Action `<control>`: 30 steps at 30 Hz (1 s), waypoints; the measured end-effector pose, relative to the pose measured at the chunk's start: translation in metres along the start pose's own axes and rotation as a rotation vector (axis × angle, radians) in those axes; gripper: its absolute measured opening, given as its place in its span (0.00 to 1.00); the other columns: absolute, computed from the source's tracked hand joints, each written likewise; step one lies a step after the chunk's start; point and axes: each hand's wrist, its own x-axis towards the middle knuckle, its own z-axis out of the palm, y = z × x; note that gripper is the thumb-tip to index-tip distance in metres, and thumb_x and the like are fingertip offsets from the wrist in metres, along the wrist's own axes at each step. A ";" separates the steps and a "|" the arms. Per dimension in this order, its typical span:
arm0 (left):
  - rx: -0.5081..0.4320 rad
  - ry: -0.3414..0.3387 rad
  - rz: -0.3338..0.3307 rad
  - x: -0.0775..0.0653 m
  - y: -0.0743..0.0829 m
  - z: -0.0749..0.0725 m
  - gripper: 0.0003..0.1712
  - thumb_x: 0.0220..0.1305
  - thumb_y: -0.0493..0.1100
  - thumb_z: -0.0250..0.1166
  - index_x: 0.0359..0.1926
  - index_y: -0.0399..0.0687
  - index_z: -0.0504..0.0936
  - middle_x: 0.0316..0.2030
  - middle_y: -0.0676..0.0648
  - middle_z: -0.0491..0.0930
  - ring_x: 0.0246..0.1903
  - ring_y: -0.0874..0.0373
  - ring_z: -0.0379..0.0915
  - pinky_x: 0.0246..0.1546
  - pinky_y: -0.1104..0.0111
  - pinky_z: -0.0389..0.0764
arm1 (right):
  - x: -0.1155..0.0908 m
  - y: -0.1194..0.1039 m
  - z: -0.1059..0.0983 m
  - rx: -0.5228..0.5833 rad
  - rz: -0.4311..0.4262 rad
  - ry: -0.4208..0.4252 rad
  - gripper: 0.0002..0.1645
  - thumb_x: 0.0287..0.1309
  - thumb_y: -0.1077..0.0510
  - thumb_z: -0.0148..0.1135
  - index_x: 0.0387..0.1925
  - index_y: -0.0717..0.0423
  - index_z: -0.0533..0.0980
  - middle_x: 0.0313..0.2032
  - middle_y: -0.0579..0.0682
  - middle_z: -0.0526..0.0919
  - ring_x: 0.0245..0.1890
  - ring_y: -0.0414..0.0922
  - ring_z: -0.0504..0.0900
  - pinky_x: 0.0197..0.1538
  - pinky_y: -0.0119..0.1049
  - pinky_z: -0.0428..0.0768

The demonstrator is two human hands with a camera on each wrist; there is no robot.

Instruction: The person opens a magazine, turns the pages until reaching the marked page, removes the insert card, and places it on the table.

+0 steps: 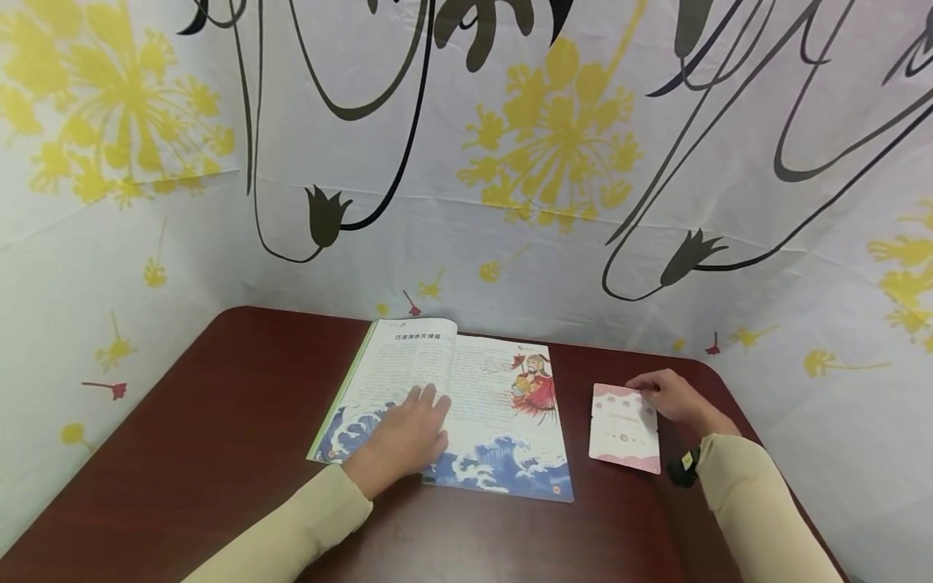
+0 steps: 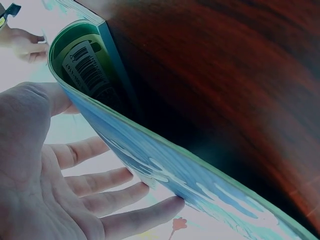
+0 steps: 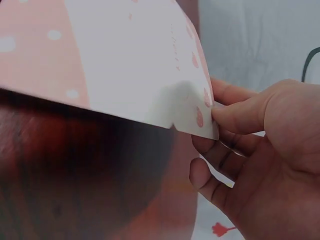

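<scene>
An open magazine [image 1: 503, 405] with blue wave pictures and a red-robed figure lies on the table. My left hand [image 1: 408, 429] rests on its left page near the fold, fingers extended; in the left wrist view the fingers [image 2: 115, 200] touch the curved-up page [image 2: 165, 160], and a barcode label [image 2: 87, 67] shows on the green cover beneath. To the right, my right hand [image 1: 678, 398] pinches the top right corner of a pink and white card [image 1: 624, 429]. The right wrist view shows the thumb on top of the card [image 3: 135, 65], with fingers behind it.
The dark red wooden table [image 1: 182, 421] has rounded far corners. A pale wall hanging [image 1: 408, 267] with yellow and black flower prints stands right behind the table and along both sides. A black device [image 1: 683, 468] is on the right wrist.
</scene>
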 end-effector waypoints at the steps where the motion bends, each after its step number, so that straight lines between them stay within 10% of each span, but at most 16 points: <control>1: -0.001 -0.001 0.000 0.000 0.001 0.000 0.28 0.65 0.47 0.62 0.63 0.38 0.73 0.62 0.33 0.71 0.62 0.38 0.69 0.49 0.45 0.80 | -0.001 0.002 0.001 -0.009 0.011 0.003 0.17 0.65 0.72 0.49 0.50 0.69 0.81 0.50 0.69 0.81 0.42 0.54 0.78 0.37 0.43 0.75; 30: -0.045 -0.028 -0.014 -0.002 0.000 -0.003 0.29 0.66 0.48 0.62 0.64 0.38 0.72 0.64 0.33 0.70 0.63 0.38 0.67 0.52 0.44 0.78 | -0.008 0.010 0.016 -0.033 0.041 0.067 0.18 0.69 0.69 0.46 0.54 0.68 0.77 0.50 0.67 0.81 0.52 0.64 0.79 0.46 0.56 0.80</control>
